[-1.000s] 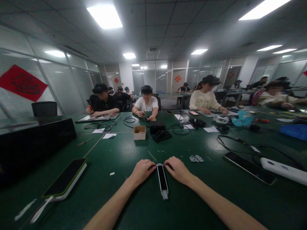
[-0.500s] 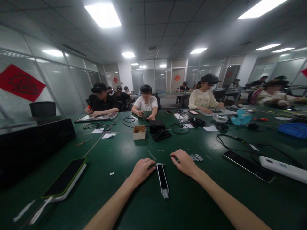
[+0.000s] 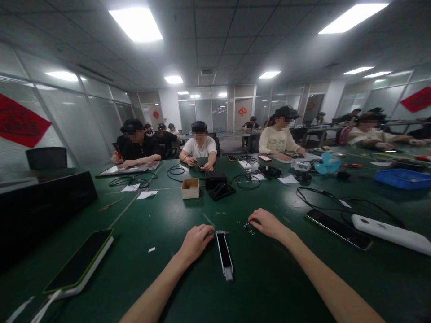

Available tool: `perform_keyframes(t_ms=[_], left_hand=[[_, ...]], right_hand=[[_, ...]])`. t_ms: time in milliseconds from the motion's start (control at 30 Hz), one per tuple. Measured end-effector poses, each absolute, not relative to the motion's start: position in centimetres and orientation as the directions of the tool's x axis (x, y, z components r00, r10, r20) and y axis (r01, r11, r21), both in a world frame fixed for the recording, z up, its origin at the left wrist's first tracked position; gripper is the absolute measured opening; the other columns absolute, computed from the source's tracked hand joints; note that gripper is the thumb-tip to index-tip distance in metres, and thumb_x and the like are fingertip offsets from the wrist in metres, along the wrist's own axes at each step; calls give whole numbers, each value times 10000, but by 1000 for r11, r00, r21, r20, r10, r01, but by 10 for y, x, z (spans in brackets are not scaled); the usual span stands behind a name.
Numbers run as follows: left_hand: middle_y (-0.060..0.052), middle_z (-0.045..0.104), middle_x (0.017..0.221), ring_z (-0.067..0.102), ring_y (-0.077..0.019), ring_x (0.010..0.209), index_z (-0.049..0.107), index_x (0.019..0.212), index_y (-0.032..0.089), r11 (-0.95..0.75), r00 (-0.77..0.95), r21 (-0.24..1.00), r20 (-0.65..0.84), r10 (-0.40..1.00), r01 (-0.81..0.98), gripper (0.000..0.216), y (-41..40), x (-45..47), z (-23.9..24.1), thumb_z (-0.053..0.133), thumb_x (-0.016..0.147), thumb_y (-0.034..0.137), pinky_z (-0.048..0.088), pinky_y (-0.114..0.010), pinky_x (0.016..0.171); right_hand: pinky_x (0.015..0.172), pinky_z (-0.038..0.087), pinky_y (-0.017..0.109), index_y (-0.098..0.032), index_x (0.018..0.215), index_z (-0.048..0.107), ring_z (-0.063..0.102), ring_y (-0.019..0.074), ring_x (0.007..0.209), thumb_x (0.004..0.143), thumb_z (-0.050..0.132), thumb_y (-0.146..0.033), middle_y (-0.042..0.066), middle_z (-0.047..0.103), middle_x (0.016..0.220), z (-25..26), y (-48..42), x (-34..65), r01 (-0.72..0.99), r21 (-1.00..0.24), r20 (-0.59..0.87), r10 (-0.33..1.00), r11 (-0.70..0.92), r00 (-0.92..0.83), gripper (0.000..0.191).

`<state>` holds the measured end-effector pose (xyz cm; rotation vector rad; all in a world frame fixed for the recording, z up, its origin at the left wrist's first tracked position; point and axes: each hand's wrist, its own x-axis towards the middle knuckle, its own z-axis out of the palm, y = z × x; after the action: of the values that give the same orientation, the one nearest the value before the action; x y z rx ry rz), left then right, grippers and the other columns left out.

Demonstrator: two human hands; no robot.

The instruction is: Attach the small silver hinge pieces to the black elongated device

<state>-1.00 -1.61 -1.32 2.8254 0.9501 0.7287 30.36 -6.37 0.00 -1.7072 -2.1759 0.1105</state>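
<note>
A slim white-framed device with a long black screen lies on the green table between my hands, its grey end toward me. My left hand rests at its far left corner, fingers curled together. A short thin metal piece crosses the device's far end, close to those fingertips. Whether they grip it is hard to see. My right hand lies palm down farther right, fingers bent and slightly apart. Several tiny silvery parts are scattered beside its fingertips. What lies under that palm is hidden.
To the left are a green-edged phone and a black panel. Ahead stand a small cardboard box and a black box. A dark phone, white case and blue tray lie right. Several people sit opposite.
My right hand has slid right, uncovering the tiny parts and covering the metal pieces that lay beside it. My left hand stays by the device. The view has turned slightly right.
</note>
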Motion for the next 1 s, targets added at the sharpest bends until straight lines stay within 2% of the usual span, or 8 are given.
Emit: perform_keyframes(t_ms=[267,467,633,867,1000], left_hand=[[8,648,933,611,-150,809,553,1047,225,-813,694,267,425,582,518,190,-15,-11,-15,550,871,154,461,-267,724],[7,658,964,620,-156,850,546,1073,231,-811,698,274,413,584,517,202,-14,-11,-17,535,884,163,467,-277,756],[-3,660,972,621,-155,850,540,1080,220,-817,708,286,408,576,500,196,-15,-10,-16,508,896,158,475,-281,755],[2,659,1008,614,-163,904,548,1077,234,-787,703,292,354,617,544,192,-13,-9,-17,504,900,176,465,-290,807],[3,653,1020,611,-163,905,542,1093,239,-785,703,305,349,620,540,202,-14,-9,-16,501,902,187,465,-291,807]], right_hand=[[738,457,335,-224,872,701,564,198,842,828,515,-266,56,631,886,4,-68,301,926,-298,174,967,231,-185,196],[770,457,341,-235,948,691,561,202,887,855,483,-252,62,628,949,4,-68,301,920,-305,247,953,247,-174,229],[771,452,351,-259,975,690,566,206,909,870,480,-257,60,620,984,-1,-64,295,938,-266,185,966,224,-179,235],[823,406,341,-204,949,687,548,218,958,889,466,-283,75,627,997,5,-62,293,969,-192,66,987,155,-145,242],[815,408,332,-188,946,678,551,218,949,891,459,-264,82,627,992,7,-65,290,969,-195,74,987,152,-140,239]])
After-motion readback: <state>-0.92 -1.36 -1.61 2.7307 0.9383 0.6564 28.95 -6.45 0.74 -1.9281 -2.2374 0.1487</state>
